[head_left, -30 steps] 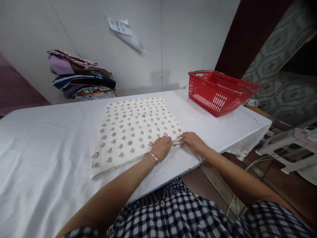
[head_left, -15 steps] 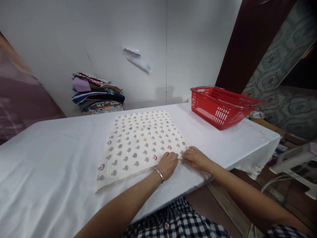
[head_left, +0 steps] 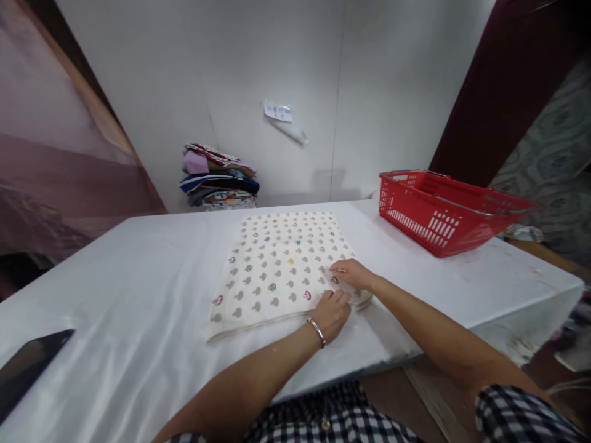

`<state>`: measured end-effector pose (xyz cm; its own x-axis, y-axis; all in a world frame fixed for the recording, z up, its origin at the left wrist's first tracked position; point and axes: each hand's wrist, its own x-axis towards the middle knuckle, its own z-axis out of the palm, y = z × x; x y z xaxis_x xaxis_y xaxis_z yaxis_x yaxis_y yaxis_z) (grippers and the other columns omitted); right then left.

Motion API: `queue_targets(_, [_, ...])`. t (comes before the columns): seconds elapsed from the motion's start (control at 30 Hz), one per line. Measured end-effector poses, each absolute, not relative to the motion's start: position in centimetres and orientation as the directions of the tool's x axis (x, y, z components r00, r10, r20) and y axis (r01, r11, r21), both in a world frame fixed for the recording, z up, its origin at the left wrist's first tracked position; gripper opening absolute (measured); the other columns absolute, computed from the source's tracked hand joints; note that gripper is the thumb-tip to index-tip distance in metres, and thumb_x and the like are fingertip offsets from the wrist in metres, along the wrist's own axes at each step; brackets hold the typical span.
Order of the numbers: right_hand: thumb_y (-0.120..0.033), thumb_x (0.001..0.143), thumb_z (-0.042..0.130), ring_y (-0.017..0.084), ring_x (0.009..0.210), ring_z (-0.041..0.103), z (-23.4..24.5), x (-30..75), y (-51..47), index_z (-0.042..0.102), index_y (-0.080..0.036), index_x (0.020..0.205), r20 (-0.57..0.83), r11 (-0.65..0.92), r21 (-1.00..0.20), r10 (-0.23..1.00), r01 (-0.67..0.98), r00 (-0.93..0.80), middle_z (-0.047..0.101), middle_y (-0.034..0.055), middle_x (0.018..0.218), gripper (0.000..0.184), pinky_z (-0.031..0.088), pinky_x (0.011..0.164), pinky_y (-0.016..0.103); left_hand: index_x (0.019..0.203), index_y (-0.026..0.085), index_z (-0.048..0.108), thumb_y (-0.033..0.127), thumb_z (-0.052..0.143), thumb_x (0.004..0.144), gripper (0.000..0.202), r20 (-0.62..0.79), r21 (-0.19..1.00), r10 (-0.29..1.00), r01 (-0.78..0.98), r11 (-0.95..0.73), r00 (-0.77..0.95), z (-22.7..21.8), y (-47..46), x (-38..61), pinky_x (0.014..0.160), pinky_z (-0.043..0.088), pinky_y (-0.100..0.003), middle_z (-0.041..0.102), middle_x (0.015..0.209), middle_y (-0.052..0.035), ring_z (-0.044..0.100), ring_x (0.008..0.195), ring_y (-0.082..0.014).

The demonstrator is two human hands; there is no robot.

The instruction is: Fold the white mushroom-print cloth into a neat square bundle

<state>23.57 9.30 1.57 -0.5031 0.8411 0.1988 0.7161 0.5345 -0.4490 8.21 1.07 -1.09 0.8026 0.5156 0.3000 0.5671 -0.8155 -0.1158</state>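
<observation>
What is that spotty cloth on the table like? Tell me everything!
The cloth is cream-white and looks soft. It is printed with rows of little mushroom shapes, mostly grey, a few red, green, blue and yellow. It is folded into a flat rectangle with layered edges and lies a bit askew on the white table. Both hands touch its near right corner: the right hand rests on top, and the left hand is at the edge.

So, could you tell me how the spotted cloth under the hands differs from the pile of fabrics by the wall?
The spotted cloth is one pale printed piece; the pile of fabrics mixes purple, navy and patterned pieces. The cloth lies flat; the pile stands several layers high. The left hand and right hand touch the cloth, not the pile. Both are folded.
</observation>
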Motion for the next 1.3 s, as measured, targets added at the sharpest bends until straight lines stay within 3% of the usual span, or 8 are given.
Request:
queue_targets(0.13, [-0.033, 0.085, 0.054, 0.023, 0.121, 0.048, 0.6, 21.3, 11.9, 0.059, -0.023, 0.118, 0.147, 0.659, -0.302, 0.746, 0.689, -0.649, 0.054, 0.0077, 0.13, 0.035, 0.039, 0.1, 0.038, 0.081, 0.015, 0.059, 0.012, 0.038, 0.091, 0.023, 0.285, -0.117, 0.528, 0.576, -0.809, 0.8, -0.9, 0.8, 8.2, 0.072, 0.035, -0.036, 0.056, 0.097, -0.0073, 0.048, 0.09, -0.0199])
queue_targets(0.23, [-0.049, 0.087, 0.048, 0.028, 0.133, 0.031, -0.1, 20.8, 12.8, 0.047, -0.025, 0.132, 0.047, 0.626, -0.219, 0.773, 0.749, -0.633, 0.038, 0.0102, 0.143, 0.051, 0.03, 0.105, 0.045, 0.079, 0.015, 0.058, 0.012, 0.037, 0.091, 0.024, 0.292, -0.103, 0.528, 0.575, -0.811, 0.797, -0.9, 0.8, 8.2, 0.071, 0.035, -0.036, 0.056, 0.093, -0.0068, 0.048, 0.088, -0.0195])
queue_targets(0.33, [-0.057, 0.089, 0.037, 0.028, 0.138, 0.019, -0.8, 21.1, 13.3, 0.037, -0.028, 0.139, -0.021, 0.594, -0.208, 0.791, 0.777, -0.611, 0.026, 0.0086, 0.15, 0.058, 0.021, 0.108, 0.049, 0.079, 0.016, 0.057, 0.013, 0.036, 0.092, 0.025, 0.292, -0.086, 0.53, 0.574, -0.814, 0.796, -1.1, 0.9, 8.2, 0.071, 0.037, -0.035, 0.056, 0.091, -0.006, 0.049, 0.086, -0.019])
queue_targets(0.63, [-0.054, 0.092, 0.028, 0.029, 0.138, 0.018, 0.4, 20.2, 16.9, 0.033, -0.022, 0.141, 0.01, 0.503, -0.206, 0.859, 0.839, -0.512, 0.024, 0.0115, 0.15, 0.059, 0.022, 0.108, 0.05, 0.089, 0.015, 0.056, 0.013, 0.043, 0.086, 0.014, 0.255, 0.004, 0.541, 0.558, -0.83, 0.802, -2.0, 1.0, 8.0, 0.07, 0.042, -0.035, 0.057, 0.094, -0.0081, 0.051, 0.087, -0.0202])
queue_targets(0.83, [-0.053, 0.092, 0.021, 0.025, 0.14, 0.01, -0.2, 16.8, 21.1, 0.028, -0.017, 0.143, -0.04, 0.507, -0.228, 0.848, 0.831, -0.528, 0.016, 0.0113, 0.152, 0.063, 0.015, 0.11, 0.049, 0.091, 0.021, 0.058, 0.022, 0.046, 0.084, 0.014, 0.224, 0.121, 0.559, 0.547, -0.829, 0.798, -2.7, 2.2, 7.7, 0.07, 0.044, -0.036, 0.058, 0.093, -0.0114, 0.054, 0.087, -0.0203])
queue_targets(1.03, [-0.065, 0.087, 0.01, 0.025, 0.141, 0.001, -0.3, 15.8, 22.5, 0.022, -0.019, 0.145, -0.141, 0.453, -0.241, 0.858, 0.858, -0.493, 0.006, 0.0069, 0.154, 0.076, 0.005, 0.111, 0.046, 0.082, 0.019, 0.055, 0.024, 0.053, 0.079, 0.006, 0.278, 0.272, 0.575, 0.511, -0.815, 0.77, -4.7, 3.5, 7.9, 0.069, 0.044, -0.031, 0.06, 0.085, -0.0064, 0.055, 0.078, -0.017])
queue_targets(1.17, [-0.066, 0.086, 0.007, 0.026, 0.14, -0.002, -0.1, 14.1, 23.7, 0.019, -0.021, 0.147, -0.129, 0.468, -0.238, 0.854, 0.851, -0.505, 0.001, 0.0024, 0.154, 0.077, 0.002, 0.111, 0.043, 0.07, 0.018, 0.054, 0.031, 0.06, 0.078, 0.017, 0.355, 0.246, 0.53, 0.47, -0.848, 0.77, -6.6, 4.1, 8.7, 0.06, 0.041, -0.028, 0.06, 0.075, -0.0035, 0.053, 0.07, -0.0152])
queue_targets(1.3, [-0.067, 0.085, 0.009, 0.026, 0.141, -0.001, -0.2, 12.7, 25.0, 0.02, -0.022, 0.146, -0.18, 0.435, -0.208, 0.863, 0.876, -0.472, 0.004, 0.0024, 0.154, 0.077, 0.003, 0.111, 0.044, 0.068, 0.018, 0.056, 0.032, 0.061, 0.078, 0.018, 0.375, 0.253, 0.521, 0.456, -0.854, 0.767, -8.0, 4.6, 9.4, 0.054, 0.037, -0.028, 0.06, 0.07, -0.0037, 0.051, 0.066, -0.0149])
